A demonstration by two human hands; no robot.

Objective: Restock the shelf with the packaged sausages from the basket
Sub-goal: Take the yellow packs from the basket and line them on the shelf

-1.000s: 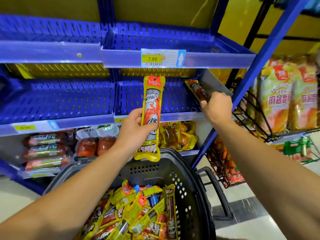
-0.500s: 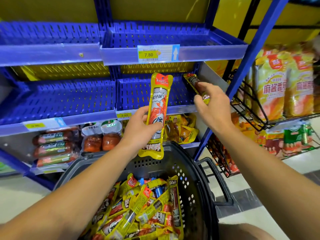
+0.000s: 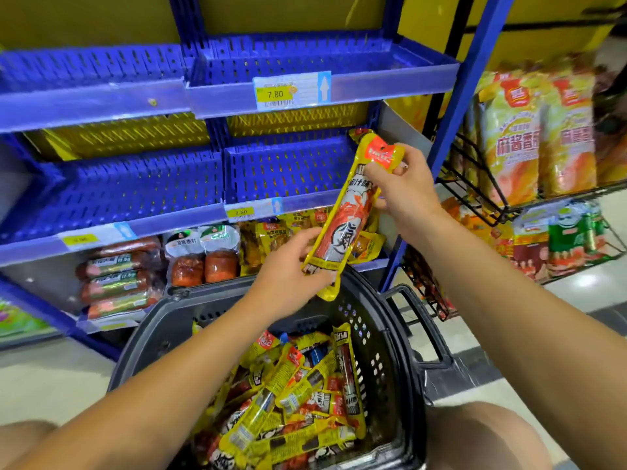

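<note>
While our left hand (image 3: 288, 266) pinches the bottom end of a yellow sausage pack (image 3: 349, 215) and our right hand (image 3: 403, 191) curls round its top seal, we hold it tilted above the basket (image 3: 383, 320), before the bare blue shelf (image 3: 278, 171). We judge it light, firm through the middle, glossy and likely slippery, so the flat sealed ends look the surest hold.

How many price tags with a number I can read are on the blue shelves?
2: the 7.80 tag on the top shelf's rail, and the 2.50 tag on the middle shelf's rail. Other labels are too blurred.
</note>
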